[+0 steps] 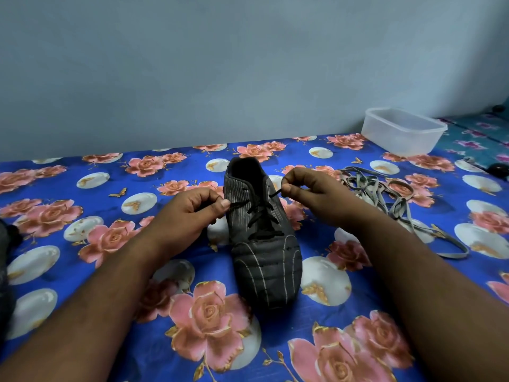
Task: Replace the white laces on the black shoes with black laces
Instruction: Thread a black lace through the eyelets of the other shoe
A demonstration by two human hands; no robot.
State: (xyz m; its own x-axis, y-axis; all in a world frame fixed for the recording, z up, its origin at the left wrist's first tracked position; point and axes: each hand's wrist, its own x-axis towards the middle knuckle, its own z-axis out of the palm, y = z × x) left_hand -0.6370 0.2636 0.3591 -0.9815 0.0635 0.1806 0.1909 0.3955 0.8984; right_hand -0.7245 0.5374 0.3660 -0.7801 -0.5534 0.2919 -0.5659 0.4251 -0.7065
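A black shoe with thin pale stripes lay on the surface, which was covered by a blue cloth printed with pink roses and white circles. The shoe's long axis ran nearly straight away from the person, leaning slightly to the left at the far end: its toe pointed toward the camera and its open heel end toward the pale wall. A black lace crossed the eyelets in several rows up the middle of the shoe.

The hands were apart, one on each side of the shoe's upper part. The left hand pinched one end of the black lace between thumb and fingers, just beside the shoe's left edge. The right hand pinched the other end near the collar on the right side, fingers curled (the lace ran taut from the top eyelets to that pinch).

To the right of the shoe, near the right forearm, a loose tangle of white laces lay on the cloth, looking greyish. Farther back on the right stood a clear plastic container near the wall. At the far left edge a dark object was partly in view; what it was could not be told.
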